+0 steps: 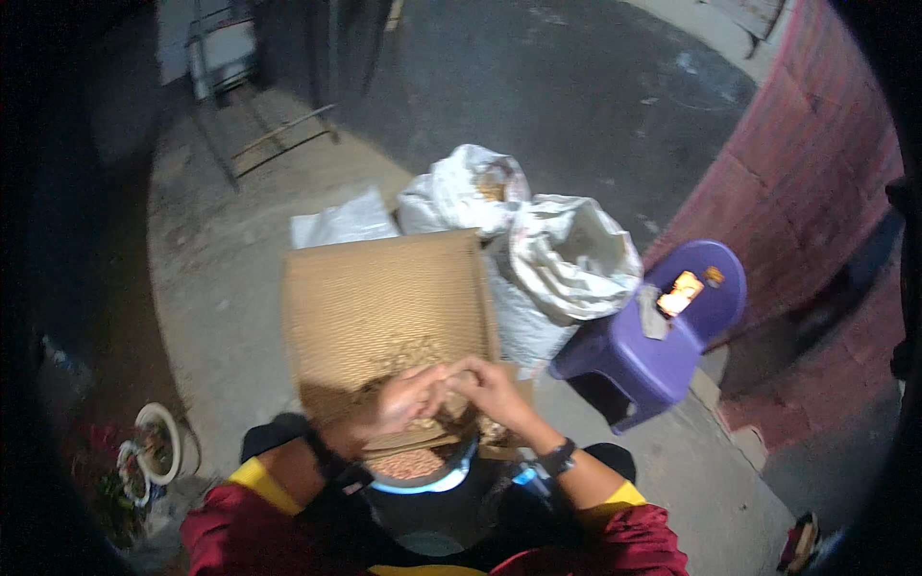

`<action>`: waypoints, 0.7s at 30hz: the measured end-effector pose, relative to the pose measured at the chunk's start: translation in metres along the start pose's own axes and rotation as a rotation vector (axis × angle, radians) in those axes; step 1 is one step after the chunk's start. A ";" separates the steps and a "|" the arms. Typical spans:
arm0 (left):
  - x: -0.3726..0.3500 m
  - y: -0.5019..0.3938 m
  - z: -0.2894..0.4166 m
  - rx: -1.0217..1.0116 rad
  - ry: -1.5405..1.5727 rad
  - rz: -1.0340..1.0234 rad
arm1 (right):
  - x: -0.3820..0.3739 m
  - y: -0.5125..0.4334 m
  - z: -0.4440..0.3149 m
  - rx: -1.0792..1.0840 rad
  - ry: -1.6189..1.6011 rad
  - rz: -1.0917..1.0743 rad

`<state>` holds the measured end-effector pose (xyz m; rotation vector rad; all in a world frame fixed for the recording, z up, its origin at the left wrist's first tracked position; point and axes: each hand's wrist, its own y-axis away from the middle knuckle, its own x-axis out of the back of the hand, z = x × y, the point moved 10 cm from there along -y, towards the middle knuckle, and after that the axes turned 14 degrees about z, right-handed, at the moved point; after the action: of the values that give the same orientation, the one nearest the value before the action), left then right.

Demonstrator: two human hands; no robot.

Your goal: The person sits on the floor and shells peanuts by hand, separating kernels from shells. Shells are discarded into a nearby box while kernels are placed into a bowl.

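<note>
My left hand (412,398) and my right hand (486,389) meet at the fingertips over the near edge of a corrugated cardboard sheet (382,295). The left palm is turned partly upward and the right fingers are bent. Blur hides whether anything small sits between them. Just below the hands is a blue-rimmed bowl (452,481), holding pinkish-brown kernels (407,464) that look like shelled peanuts. Small tan pieces (410,353), perhaps peanuts in the shell, lie scattered on the cardboard beyond my fingers.
Two white woven sacks, one farther (468,183) and one nearer (569,266), stand open behind the cardboard. At right, a purple plastic chair (659,360) carries a brightly lit object (681,294) and a grey cloth (652,313). Potted plants (158,443) stand at left, a metal frame (281,137) farther back.
</note>
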<state>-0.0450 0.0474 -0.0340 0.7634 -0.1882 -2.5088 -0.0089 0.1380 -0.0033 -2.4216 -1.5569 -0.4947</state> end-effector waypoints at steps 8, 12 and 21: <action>-0.010 0.006 -0.014 0.214 0.158 -0.023 | -0.013 0.011 -0.012 -0.014 -0.268 -0.111; -0.003 0.006 -0.017 0.165 -0.082 0.073 | -0.015 0.011 -0.008 -0.029 -0.146 -0.086; -0.015 0.015 -0.009 0.254 -0.042 0.011 | -0.022 0.020 -0.003 -0.206 -0.342 -0.250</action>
<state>-0.0227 0.0419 -0.0301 0.8054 -0.5325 -2.5205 0.0001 0.1105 -0.0095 -2.5817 -2.0605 -0.3053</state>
